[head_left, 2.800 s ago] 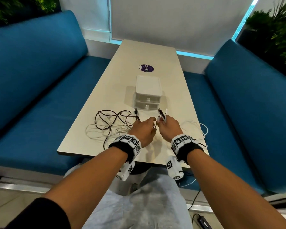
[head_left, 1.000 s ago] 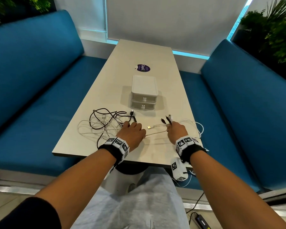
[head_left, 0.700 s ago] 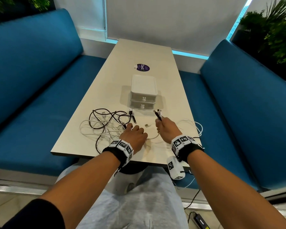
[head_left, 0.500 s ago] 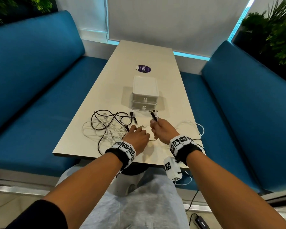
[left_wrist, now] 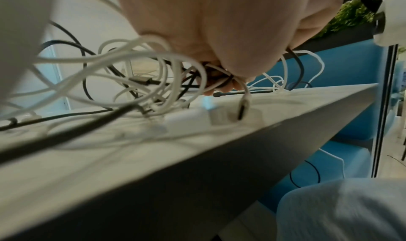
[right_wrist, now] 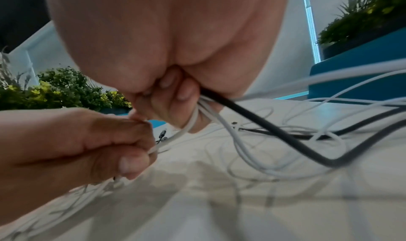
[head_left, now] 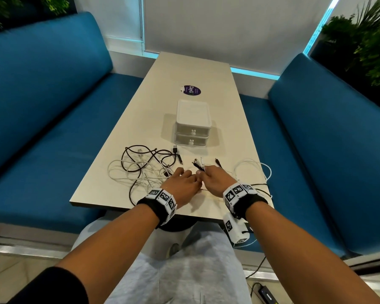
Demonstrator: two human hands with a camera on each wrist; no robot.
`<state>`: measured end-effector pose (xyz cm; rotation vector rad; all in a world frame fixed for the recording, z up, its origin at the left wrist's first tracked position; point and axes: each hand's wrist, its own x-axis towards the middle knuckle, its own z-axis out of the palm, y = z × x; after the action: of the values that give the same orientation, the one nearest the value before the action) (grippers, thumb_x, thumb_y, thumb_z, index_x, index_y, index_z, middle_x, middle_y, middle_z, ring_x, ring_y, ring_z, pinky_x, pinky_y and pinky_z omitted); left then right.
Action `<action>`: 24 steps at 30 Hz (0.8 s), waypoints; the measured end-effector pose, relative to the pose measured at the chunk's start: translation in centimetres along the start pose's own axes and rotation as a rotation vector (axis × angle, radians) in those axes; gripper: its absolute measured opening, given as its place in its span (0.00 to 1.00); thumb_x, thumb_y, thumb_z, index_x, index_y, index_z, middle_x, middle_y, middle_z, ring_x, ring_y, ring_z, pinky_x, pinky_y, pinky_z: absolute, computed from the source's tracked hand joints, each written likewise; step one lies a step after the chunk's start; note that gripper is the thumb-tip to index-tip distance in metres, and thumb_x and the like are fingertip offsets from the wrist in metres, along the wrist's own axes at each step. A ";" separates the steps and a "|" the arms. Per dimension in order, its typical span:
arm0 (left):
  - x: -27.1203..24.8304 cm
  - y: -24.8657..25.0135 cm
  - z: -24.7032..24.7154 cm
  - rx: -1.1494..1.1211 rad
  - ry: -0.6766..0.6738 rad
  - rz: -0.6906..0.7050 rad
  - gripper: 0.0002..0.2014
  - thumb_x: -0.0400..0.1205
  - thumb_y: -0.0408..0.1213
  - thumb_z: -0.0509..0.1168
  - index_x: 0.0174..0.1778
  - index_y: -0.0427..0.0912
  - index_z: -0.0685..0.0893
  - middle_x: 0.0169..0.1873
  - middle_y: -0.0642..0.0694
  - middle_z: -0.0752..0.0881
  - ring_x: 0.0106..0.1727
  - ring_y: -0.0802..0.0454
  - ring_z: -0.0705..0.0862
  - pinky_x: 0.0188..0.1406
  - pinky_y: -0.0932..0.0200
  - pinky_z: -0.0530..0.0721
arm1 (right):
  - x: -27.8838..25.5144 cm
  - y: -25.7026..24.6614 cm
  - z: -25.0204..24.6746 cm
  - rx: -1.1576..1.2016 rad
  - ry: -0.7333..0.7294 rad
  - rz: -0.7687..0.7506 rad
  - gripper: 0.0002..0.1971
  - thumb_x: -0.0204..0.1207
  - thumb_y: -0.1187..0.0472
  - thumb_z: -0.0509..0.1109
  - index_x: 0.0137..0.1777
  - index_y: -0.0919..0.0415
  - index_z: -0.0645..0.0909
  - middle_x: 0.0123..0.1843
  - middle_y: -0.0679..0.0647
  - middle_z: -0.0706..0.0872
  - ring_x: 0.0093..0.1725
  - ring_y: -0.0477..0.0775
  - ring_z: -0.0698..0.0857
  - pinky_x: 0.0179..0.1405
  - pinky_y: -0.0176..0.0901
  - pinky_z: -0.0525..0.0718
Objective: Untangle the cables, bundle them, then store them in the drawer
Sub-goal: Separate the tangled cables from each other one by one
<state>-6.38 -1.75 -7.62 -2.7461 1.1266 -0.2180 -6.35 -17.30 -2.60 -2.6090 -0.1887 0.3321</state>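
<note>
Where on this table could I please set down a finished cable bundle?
Bare table lies beyond the purple sticker, and along both long edges beside the white drawer unit. The near end is crowded: tangled black and white cables, white loops and both hands.

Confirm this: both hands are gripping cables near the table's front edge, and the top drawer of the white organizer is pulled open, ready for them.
Not quite. The hands part holds: the left hand and right hand both grip cables near the table's front edge. But the head view shows both drawers of the white organizer pushed fully shut, so nothing is open yet.
</note>
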 end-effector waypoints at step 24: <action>0.3 -0.2 -1.3 -0.102 -0.070 -0.198 0.12 0.85 0.40 0.55 0.59 0.49 0.82 0.52 0.49 0.85 0.61 0.44 0.79 0.67 0.41 0.65 | -0.7 0.6 0.7 -0.145 0.100 0.012 0.17 0.87 0.52 0.54 0.59 0.63 0.79 0.57 0.66 0.86 0.57 0.68 0.83 0.51 0.51 0.77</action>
<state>-6.30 -1.98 -6.30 -2.9306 0.8719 -0.0900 -7.16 -17.59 -3.32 -2.7630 -0.1682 0.1975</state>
